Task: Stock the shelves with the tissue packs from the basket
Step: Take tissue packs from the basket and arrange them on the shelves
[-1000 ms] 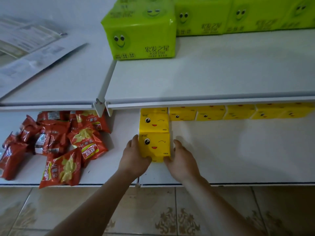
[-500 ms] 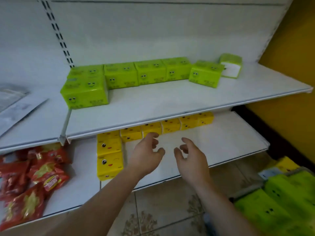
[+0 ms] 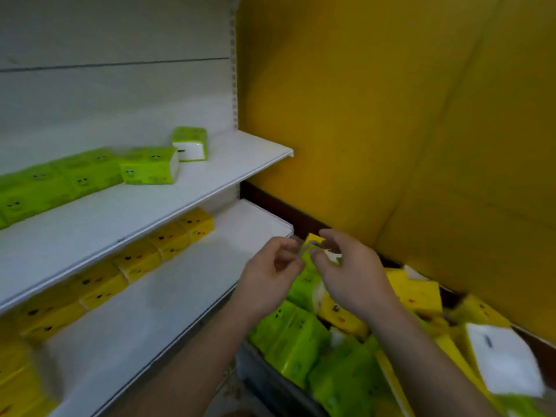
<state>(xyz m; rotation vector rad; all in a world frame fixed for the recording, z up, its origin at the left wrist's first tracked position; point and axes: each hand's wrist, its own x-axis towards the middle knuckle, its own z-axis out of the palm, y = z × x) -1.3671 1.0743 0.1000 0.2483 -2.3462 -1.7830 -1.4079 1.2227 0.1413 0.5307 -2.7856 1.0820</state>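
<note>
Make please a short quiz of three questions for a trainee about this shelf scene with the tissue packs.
1. True or false: the green plastic-wrapped tissue packs stand on the upper white shelf.
2. Which colour are the packs on the lower white shelf? A) red B) yellow C) blue
3. Fill in: the left hand and right hand are above the ____ of packs.

Key: 1 true; 2 B; 3 basket.

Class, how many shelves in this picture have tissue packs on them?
2. The upper shelf carries green packs; the lower shelf carries yellow packs. Any shelves outside the frame cannot be seen.
</note>
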